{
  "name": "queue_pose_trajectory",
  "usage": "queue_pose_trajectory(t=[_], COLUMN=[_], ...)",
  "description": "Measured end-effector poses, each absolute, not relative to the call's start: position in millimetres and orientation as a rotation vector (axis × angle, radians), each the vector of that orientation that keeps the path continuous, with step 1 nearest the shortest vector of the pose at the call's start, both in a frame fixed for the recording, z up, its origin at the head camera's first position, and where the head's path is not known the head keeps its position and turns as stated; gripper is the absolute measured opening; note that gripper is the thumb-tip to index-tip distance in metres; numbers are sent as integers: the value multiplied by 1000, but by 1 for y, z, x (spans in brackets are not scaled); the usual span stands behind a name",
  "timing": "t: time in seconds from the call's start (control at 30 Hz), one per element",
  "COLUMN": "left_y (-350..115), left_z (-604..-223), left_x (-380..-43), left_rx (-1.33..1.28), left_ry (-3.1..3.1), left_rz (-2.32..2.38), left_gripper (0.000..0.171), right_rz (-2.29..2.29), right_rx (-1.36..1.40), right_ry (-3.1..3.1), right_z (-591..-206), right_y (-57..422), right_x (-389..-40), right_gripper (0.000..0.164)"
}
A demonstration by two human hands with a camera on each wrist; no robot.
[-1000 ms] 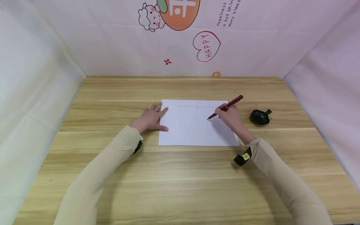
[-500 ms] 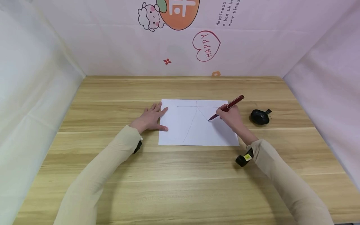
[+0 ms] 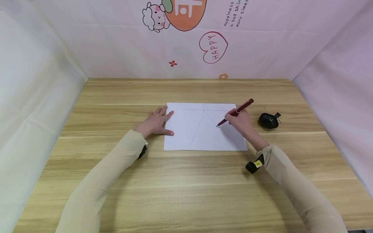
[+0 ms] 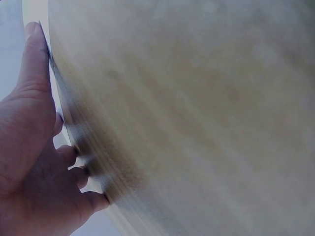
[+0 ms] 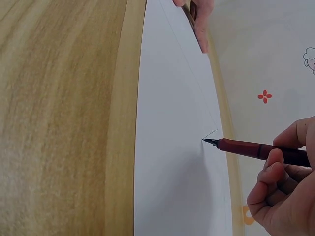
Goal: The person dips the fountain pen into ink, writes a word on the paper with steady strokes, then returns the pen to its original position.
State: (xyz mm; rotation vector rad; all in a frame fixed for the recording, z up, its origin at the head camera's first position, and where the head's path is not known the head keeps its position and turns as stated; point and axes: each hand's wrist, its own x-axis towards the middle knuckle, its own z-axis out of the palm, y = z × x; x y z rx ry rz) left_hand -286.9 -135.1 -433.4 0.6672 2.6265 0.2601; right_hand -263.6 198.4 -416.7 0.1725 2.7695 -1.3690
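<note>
A white sheet of paper [image 3: 186, 129] lies on the wooden table, bearing thin lines: a horizontal one crossed by a short vertical near the top, and two slanting down from the crossing. My left hand [image 3: 154, 124] rests on its left edge with fingers and thumb spread. In the left wrist view that hand [image 4: 37, 147] shows its extended thumb along the sheet's edge. My right hand [image 3: 240, 121] pinches a dark red fountain pen [image 3: 244, 106] over the right half. In the right wrist view the pen's nib [image 5: 210, 141] meets the paper at the end of a short line.
A black rounded object [image 3: 268, 121] with a small tab sits on the table [image 3: 175, 194] right of the paper. A white cloth wall [image 3: 131, 55] with printed cartoons stands behind, and white cloth sides flank the table. Each wrist carries a small black camera [image 3: 253, 166].
The pen tip has moved slightly down and to the right with my right hand, and the right slanting line has grown longer. My left hand stays in place.
</note>
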Motion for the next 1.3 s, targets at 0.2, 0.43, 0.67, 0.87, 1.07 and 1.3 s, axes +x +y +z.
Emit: queue_pose_trajectory(t=[0.2,0.43,0.67,0.87,1.07,1.3], left_y=[-136,-136,-136,-136,-136,-136], left_z=[-433,-436,-437,-433,-433,-436], left_x=[-287,-287,-288,-287,-287,-289], left_rx=[669,658,652,667,673,668], left_ry=[2630,2623,2624,2624,2627,2624], left_rz=[251,257,268,275,275,282], left_gripper=[97,98,98,97,97,97], right_rz=[-1360,-1335,-1329,-1321,-1321,-1316], right_rx=[175,191,178,173,143,127], right_ry=[2768,2738,2738,2741,2748,2736], right_z=[-414,-415,-414,-411,-412,-410], right_y=[198,201,203,205,207,209], right_x=[-262,-259,-257,-255,-254,-252], right_gripper=[20,22,22,22,20,20])
